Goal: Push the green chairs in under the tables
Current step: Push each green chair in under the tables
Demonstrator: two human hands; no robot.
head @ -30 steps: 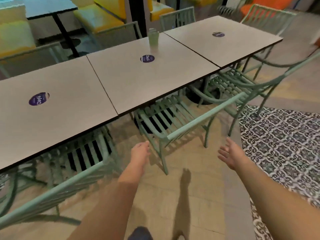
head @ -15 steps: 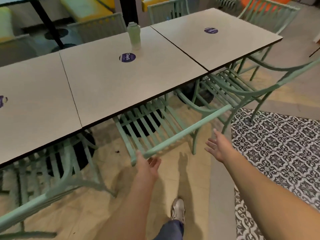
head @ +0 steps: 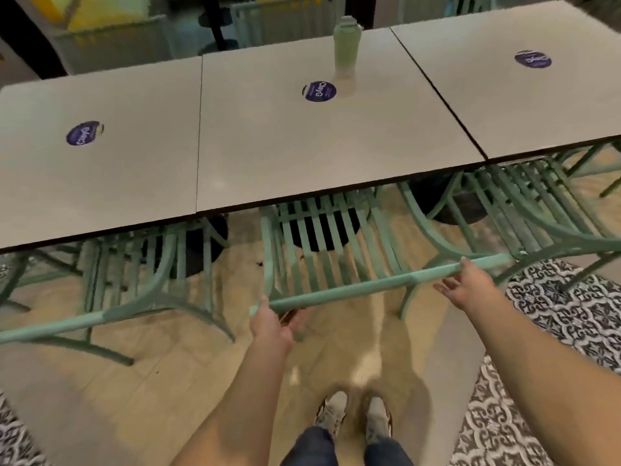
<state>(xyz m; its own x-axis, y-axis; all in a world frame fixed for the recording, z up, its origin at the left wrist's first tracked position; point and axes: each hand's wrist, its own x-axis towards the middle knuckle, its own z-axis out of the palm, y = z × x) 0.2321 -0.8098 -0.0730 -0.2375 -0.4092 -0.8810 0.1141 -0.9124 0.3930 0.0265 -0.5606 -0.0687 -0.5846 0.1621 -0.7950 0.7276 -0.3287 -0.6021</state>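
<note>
pale grey laminate bench [head: 336, 146]: smooth, matt | mint-green slatted metal chair [head: 336, 264]: painted, satin | beige tile floor [head: 168, 381]: glossy

3 desks stand side by side: left desk [head: 100, 183], middle desk [head: 322, 142], right desk [head: 524, 105]. A bottle [head: 346, 45] sits at the middle desk's far edge. A chair [head: 322, 260] is tucked partly under the middle desk, flanked by 2 more chairs; a patterned rug [head: 564, 314] lies right.

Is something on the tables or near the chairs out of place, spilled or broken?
Nothing looks spilled or broken. A pale green bottle stands alone, upright, on the middle table. Small dark specks lie on the floor below; what they are is unclear.
</note>
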